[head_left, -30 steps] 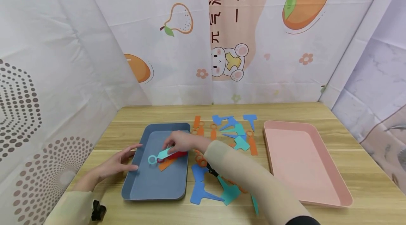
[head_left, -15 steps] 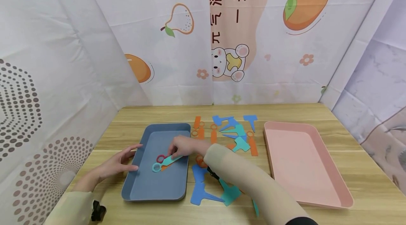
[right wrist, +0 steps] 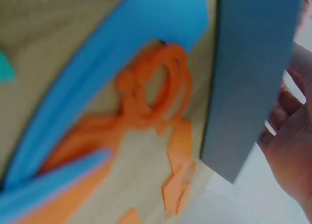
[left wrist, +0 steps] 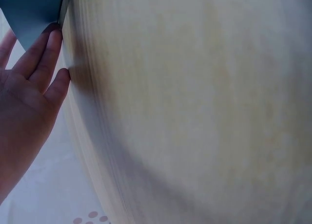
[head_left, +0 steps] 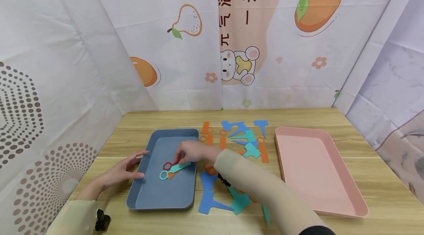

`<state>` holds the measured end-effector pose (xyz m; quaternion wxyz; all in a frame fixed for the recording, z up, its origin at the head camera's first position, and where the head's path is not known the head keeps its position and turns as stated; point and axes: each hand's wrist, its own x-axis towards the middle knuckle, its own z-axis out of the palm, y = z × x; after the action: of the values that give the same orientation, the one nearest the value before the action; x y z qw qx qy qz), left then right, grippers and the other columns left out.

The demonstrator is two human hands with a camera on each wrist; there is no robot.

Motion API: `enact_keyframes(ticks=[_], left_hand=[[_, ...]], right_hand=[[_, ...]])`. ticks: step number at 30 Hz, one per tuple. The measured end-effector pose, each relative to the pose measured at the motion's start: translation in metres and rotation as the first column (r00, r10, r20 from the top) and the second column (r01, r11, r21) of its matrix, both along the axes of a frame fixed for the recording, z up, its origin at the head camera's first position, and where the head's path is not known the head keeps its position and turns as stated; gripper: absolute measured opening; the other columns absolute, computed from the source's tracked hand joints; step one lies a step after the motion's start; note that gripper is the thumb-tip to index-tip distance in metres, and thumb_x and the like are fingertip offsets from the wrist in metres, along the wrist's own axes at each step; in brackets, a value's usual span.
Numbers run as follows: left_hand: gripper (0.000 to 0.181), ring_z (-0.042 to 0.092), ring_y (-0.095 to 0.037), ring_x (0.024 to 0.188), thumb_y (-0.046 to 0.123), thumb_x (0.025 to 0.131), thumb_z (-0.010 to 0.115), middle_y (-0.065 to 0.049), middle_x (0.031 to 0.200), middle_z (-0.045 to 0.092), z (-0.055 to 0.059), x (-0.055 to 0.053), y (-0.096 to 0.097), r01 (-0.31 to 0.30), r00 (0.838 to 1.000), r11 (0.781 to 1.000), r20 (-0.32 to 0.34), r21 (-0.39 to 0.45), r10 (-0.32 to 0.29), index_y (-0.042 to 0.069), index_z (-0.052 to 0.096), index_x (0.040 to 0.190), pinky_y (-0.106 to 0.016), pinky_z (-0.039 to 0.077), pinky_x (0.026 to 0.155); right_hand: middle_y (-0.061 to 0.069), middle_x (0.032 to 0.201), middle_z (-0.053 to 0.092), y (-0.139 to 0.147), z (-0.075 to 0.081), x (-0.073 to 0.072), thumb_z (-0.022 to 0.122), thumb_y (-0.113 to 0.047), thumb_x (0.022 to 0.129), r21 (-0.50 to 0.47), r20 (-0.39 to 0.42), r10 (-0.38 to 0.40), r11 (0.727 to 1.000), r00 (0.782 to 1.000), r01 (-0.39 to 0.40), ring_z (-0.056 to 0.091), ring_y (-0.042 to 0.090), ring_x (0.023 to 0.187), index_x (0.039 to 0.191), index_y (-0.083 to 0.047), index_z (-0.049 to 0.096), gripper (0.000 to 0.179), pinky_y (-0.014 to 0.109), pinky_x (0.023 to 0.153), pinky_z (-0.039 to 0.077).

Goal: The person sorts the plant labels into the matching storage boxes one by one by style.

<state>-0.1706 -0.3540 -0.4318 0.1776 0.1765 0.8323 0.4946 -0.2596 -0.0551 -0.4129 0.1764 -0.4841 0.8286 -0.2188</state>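
In the head view, my right hand [head_left: 189, 151] reaches into the blue-grey tray [head_left: 159, 198], fingers bent down and pinching a red ring-ended plastic tag [head_left: 168, 166]; the tag's far part is hidden under the hand. A teal ring-ended tag [head_left: 175, 168] lies just below, overlapping an orange tag [head_left: 172, 174]. My left hand [head_left: 123, 169] rests at the tray's left side, fingers and thumb spread along the rim. The left wrist view shows this left hand [left wrist: 31, 83] with straight fingers against the tray wall. The right wrist view shows the right hand [right wrist: 292, 131] beyond the tray's wall.
Right of the tray lie scattered orange ring tags [head_left: 223, 140], blue T-shaped plant labels [head_left: 208, 200] and teal labels [head_left: 252, 150], some under the right forearm. A pink tray [head_left: 321, 172] stands on the right. A printed curtain [head_left: 185, 62] hangs behind the table.
The teal tag, earlier in my right hand, has come down over the orange tag and been let go. My right fingers have shifted onto the red tag. The left hand has stayed put.
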Motion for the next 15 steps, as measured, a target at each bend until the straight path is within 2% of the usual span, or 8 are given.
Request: enact_keyframes(ticks=[4, 12, 15], left_hand=[[0.077, 0.020, -0.056, 0.135, 0.011, 0.090, 0.069, -0.037, 0.149, 0.021, 0.000, 0.002, 0.000, -0.012, 1.000, 1.000, 0.014, -0.017, 0.012, -0.003, 0.022, 0.150, -0.015, 0.036, 0.092], [0.077, 0.024, -0.054, 0.134, 0.010, 0.090, 0.069, -0.036, 0.149, 0.025, 0.000, 0.000, 0.001, -0.016, 1.000, 0.999, 0.005, -0.041, 0.016, -0.001, 0.023, 0.150, -0.015, 0.035, 0.092], [0.077, 0.024, -0.054, 0.134, 0.009, 0.090, 0.069, -0.036, 0.148, 0.025, 0.001, 0.000, 0.001, -0.014, 1.000, 0.999, 0.000, -0.031, 0.014, -0.002, 0.023, 0.150, -0.013, 0.034, 0.092]], right_hand=[[-0.010, 0.089, 0.067, 0.009, 0.009, -0.004, 0.072, -0.013, 0.089, -0.042, 0.048, 0.014, 0.999, 0.999, -0.012, 0.058, 0.001, 0.078, 0.101, -0.010, 0.076, 0.012, 0.014, 0.070, 0.045], [0.004, 0.101, 0.069, 0.043, 0.040, -0.013, 0.070, -0.009, 0.090, -0.060, 0.121, 0.010, 0.998, 0.993, -0.002, 0.060, 0.013, 0.084, 0.104, -0.003, 0.074, 0.016, 0.022, 0.071, 0.048], [0.005, 0.100, 0.069, 0.058, 0.048, -0.017, 0.070, -0.009, 0.091, -0.073, 0.116, 0.021, 0.997, 0.993, -0.012, 0.060, 0.014, 0.083, 0.102, -0.004, 0.074, 0.013, 0.023, 0.072, 0.048]])
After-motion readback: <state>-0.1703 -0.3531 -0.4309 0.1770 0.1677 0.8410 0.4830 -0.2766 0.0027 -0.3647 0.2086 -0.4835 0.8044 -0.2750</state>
